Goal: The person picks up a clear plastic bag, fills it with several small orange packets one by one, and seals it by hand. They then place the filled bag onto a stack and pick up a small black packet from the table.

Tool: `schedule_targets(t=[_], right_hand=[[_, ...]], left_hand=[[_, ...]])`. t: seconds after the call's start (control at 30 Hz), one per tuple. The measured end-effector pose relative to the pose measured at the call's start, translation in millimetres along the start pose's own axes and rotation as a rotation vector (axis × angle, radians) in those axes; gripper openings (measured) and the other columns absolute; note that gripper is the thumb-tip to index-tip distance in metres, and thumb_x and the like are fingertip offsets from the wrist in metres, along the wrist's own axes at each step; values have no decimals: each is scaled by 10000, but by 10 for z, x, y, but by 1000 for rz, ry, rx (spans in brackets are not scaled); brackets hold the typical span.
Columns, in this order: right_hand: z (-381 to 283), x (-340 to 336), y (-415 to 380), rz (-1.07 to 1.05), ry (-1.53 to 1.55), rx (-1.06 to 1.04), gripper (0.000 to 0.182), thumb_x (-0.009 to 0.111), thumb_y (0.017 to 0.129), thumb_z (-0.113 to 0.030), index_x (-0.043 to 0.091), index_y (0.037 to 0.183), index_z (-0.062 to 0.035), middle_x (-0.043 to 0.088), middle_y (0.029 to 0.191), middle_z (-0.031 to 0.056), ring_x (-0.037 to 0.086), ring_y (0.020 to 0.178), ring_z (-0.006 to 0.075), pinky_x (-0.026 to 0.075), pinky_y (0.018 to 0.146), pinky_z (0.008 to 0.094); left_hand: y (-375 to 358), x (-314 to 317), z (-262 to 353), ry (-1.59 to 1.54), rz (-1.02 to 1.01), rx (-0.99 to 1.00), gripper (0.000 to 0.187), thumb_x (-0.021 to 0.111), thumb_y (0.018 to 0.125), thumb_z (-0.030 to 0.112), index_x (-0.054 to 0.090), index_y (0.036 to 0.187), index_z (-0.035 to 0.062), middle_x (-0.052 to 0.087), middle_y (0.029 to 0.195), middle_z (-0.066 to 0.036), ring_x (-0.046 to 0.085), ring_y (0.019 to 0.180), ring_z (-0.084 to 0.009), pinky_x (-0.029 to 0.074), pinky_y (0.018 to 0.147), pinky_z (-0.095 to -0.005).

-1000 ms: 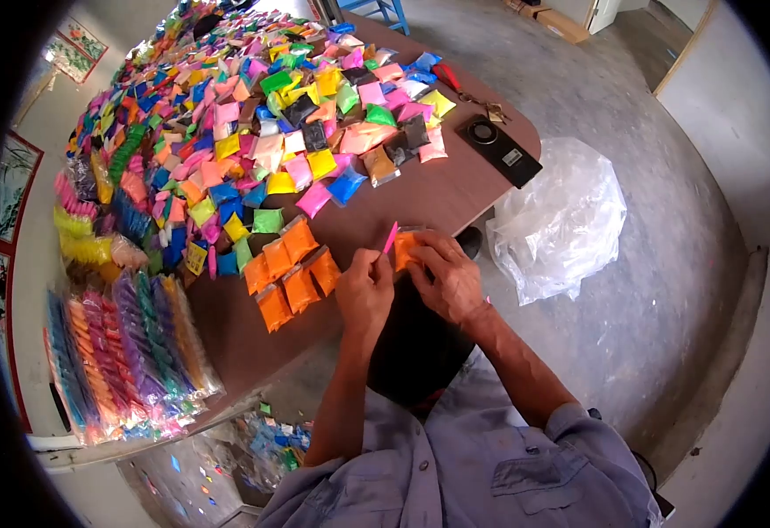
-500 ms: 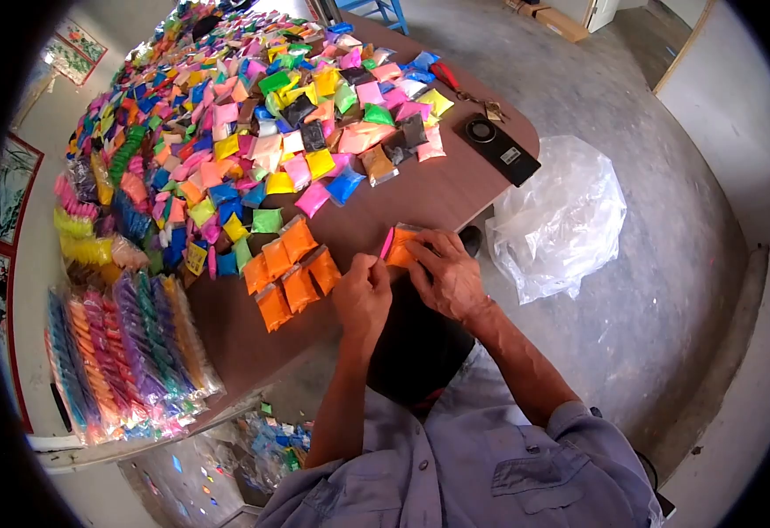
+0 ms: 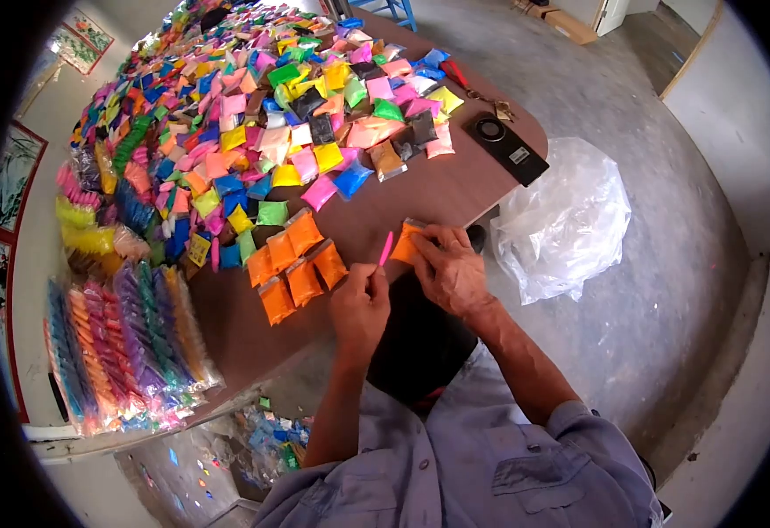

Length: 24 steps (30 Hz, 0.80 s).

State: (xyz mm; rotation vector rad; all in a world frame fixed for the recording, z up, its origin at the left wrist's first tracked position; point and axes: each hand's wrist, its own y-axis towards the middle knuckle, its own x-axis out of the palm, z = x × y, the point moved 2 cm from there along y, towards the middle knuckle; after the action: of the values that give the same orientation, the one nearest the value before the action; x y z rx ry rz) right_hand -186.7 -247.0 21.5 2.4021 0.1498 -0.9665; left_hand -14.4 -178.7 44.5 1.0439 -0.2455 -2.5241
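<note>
My left hand (image 3: 360, 302) is closed round a thin bright pink stick-like tool (image 3: 386, 248), its tip pointing up and away from me. What kind of tool it is cannot be made out. Beside it, at the table's near edge, my right hand (image 3: 449, 270) grips a small orange packet (image 3: 405, 244), with fingers covering much of it. A narrow gap separates the pink tool from this packet. Left of my left hand, several filled orange packets (image 3: 302, 280) lie grouped flat on the table, their clear plastic edges showing.
A large pile of multicoloured packets (image 3: 253, 132) covers the far part of the brown table (image 3: 385, 208). Bundled packet strips (image 3: 130, 348) stand at the left edge. A black device (image 3: 506, 151) lies at the right corner, near a clear plastic bag (image 3: 565, 220) beyond the edge.
The pink tool has come away from the orange packet and now points up, apart from it. My left hand has shifted slightly down and left; my right hand still holds the packet.
</note>
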Motion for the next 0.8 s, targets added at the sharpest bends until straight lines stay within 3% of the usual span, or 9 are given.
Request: schedule_targets(t=[0.07, 0.33, 0.43, 0.5, 0.8], right_hand=[[11, 27, 7, 57, -14, -15, 266, 767, 935, -205, 795, 1179, -103, 710, 1233, 85, 683, 1140, 307, 619, 873, 421], [-41, -5, 24, 54, -31, 31, 241, 782, 941, -183, 821, 1164, -99, 735, 1198, 99, 696, 1115, 324, 606, 910, 402], [-67, -7, 43, 47, -33, 51, 221, 771, 956, -181, 825, 1153, -96, 734, 1192, 98, 696, 1113, 321, 608, 903, 404], [-54, -11, 47, 37, -38, 67, 212, 764, 964, -176, 827, 1149, -94, 734, 1186, 96, 696, 1111, 320, 609, 898, 406], [-56, 16, 80, 46, -29, 54, 184, 751, 975, -177, 829, 1121, -97, 732, 1158, 93, 697, 1086, 311, 622, 851, 423]], left_hand=[[-70, 103, 28, -9, -13, 1, 119, 747, 998, 132, 655, 977, 61, 709, 775, -161, 737, 715, -379, 567, 639, -431], [-38, 118, -197, 169, 53, 37, 85, 728, 1016, 129, 654, 1018, 87, 715, 799, -177, 738, 731, -388, 572, 641, -448], [-35, 74, -86, 85, 45, 57, 93, 732, 1027, 109, 670, 1064, 50, 693, 810, -164, 709, 676, -305, 545, 618, -384], [-80, 120, -3, 22, 29, 47, 98, 728, 1017, 129, 646, 1002, 77, 698, 779, -178, 725, 715, -391, 564, 622, -445], [-149, 126, -166, 179, 58, 30, 84, 719, 1025, 144, 664, 1032, 82, 704, 774, -155, 718, 692, -385, 553, 607, -451]])
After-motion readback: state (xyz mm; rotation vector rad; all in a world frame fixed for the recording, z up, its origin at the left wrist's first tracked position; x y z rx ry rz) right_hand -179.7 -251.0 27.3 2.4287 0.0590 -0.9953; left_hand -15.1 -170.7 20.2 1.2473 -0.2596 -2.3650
